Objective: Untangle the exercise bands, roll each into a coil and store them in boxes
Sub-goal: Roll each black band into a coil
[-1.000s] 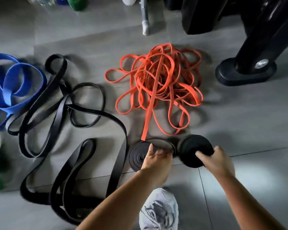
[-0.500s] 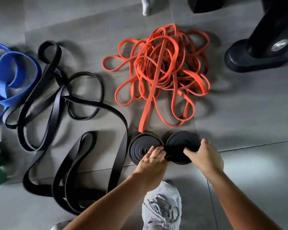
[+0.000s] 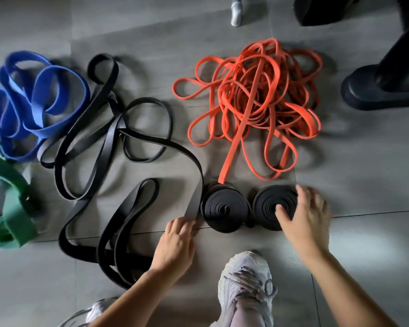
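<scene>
Head view: right hand (image 3: 305,215), fingers spread, presses one black rubber band coil (image 3: 267,201), likely to stop unrolling; left hand (image 3: 177,239) pinches the loose black strap (image 3: 195,197) beside the second coil (image 3: 222,208).

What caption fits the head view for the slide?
Left hand holds a loose black band beside the left coil; right hand rests on the right coil; orange bands tangled behind.

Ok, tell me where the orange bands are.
In the head view, the orange bands lie tangled on the floor, centre-right, just beyond the two black coils.
</scene>
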